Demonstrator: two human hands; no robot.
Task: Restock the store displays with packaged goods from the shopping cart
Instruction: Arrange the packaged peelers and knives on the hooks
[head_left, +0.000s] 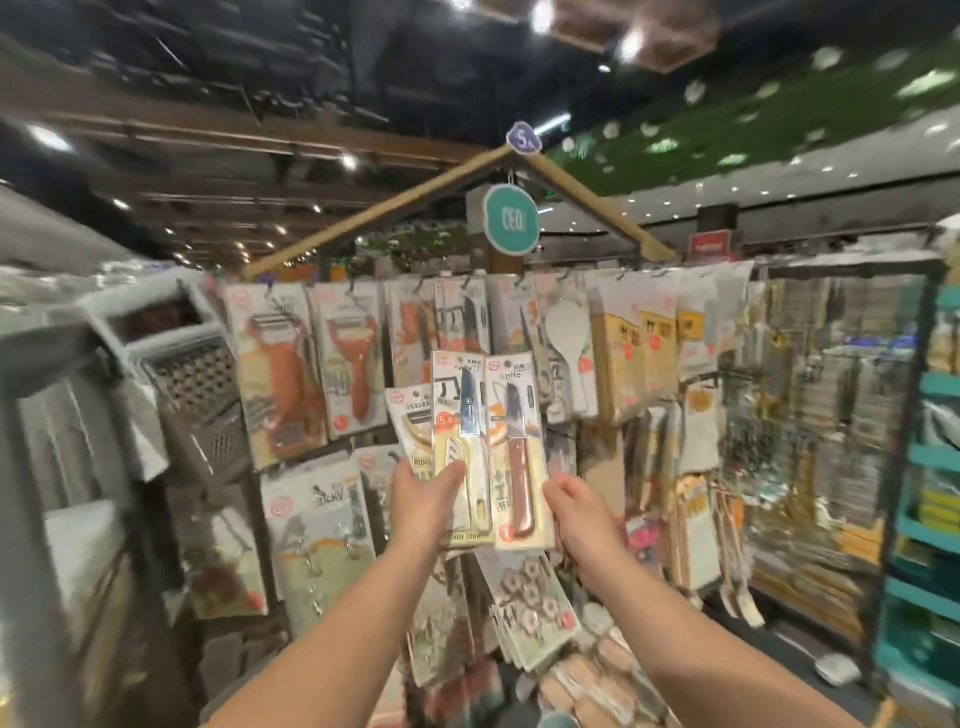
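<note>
Gripping three carded packs, my left hand (423, 491) fans a peeler pack (413, 431), white-handled knife pack (464, 447) and brown-handled knife pack (518, 457); my right hand (576, 501) pinches the brown one's edge before the hanging display (618, 338)

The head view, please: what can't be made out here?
- Shopping cart: outside the frame.
- Hooks holding the display packs: blurred.
- Small print on the brown-handled knife pack: too small.
- Left hand fingers: behind the peeler pack and white knife pack.
- Right hand grip: unclear.
</note>
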